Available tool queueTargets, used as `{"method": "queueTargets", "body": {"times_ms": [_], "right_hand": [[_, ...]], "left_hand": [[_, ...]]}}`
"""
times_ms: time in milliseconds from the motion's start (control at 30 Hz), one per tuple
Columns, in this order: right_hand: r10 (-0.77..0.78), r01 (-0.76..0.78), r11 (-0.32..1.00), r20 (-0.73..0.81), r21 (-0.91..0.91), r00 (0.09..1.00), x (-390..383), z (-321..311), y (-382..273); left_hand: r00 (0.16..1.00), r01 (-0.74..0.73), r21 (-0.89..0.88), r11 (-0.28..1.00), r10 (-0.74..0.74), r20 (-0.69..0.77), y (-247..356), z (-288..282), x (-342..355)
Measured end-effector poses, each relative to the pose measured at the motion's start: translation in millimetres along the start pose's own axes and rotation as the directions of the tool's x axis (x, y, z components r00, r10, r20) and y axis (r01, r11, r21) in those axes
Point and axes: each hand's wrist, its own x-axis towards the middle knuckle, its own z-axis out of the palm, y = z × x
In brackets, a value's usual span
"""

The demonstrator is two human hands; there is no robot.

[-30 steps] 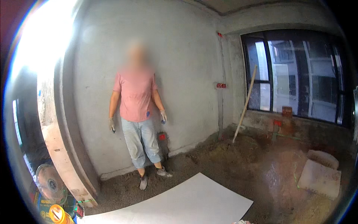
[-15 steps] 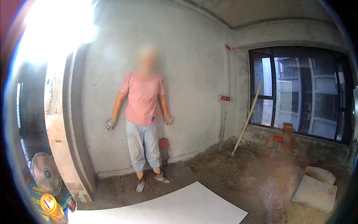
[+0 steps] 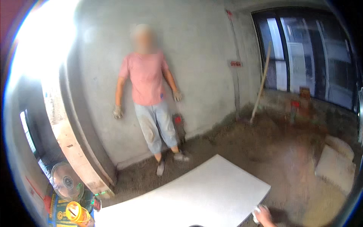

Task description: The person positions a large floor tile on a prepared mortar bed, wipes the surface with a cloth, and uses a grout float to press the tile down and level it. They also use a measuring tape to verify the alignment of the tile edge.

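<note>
"So, first entry: the principal item?"

"White panel [image 3: 189, 193], one, large, flat; in the lower middle, running off the bottom edge, one corner pointing to the far wall. Dark rough floor [image 3: 227, 145] shows beyond it."

"Hands?"

"Right hand [image 3: 263, 216], one, at the panel's right-hand edge, something white [image 3: 257, 212] at its fingers, blurred: cloth or glove, cannot tell. Fingers bent or straight, pinching or merely resting: cannot tell. Left hand: out of view, fingers cannot be told."

"Anything in the way?"

"Co-worker [image 3: 145, 89], one, pink shirt, pale jeans, gloved, arms hanging out from the sides; standing just beyond the panel's far edge, close to a grey wall [image 3: 200, 75]."

"Left side?"

"Pillar [image 3: 75, 145], pale-faced, one. Round fan [image 3: 67, 182], near its foot. Yellow bucket [image 3: 77, 213], one, just left of the panel's near end; small red-and-black box [image 3: 96, 204] between the two. Printed blue sacking [image 3: 56, 212] beside the bucket."

"Right side?"

"Wooden pole [image 3: 261, 83], leaning, its foot on the floor, its upper part before a dark-framed window [image 3: 302, 49]. Pale slab-like pieces [image 3: 334, 168], two, well apart from the panel. Red wall boxes, several, one [image 3: 235, 64] on the far wall."
</note>
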Motion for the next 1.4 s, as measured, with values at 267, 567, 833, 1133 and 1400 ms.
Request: {"method": "queueTargets", "body": {"times_ms": [267,567,833,1133,1400], "right_hand": [[-0.451,0.502,0.864,0.391,-0.034,0.802,4.6,238.8,-146.8],[-0.538,0.646,0.758,0.467,-0.098,0.702,-60.1,295.3,-29.8],[-0.009,-0.184,0.925,-0.502,-0.333,0.865,123.8,65.8,106.7],[-0.651,0.724,0.659,0.637,0.206,0.412,6.3,294.5,-118.3],[-0.51,0.457,0.703,0.061,-0.546,0.858,180.6,257.8,116.1]], "left_hand": [[0.972,0.0,-0.074,0.997,-0.018,-0.235,19.2,-27.1,-145.0],[0.996,0.039,0.17,0.985,-0.025,-0.083,72.8,80.9,-135.2],[0.948,0.015,0.208,0.978,-0.08,0.308,80.8,221.0,-109.0],[0.969,0.076,0.324,0.943,-0.147,0.2,81.5,202.0,-76.6],[0.872,0.393,0.297,0.87,-0.25,-0.42,59.5,-17.7,-113.7]]}}
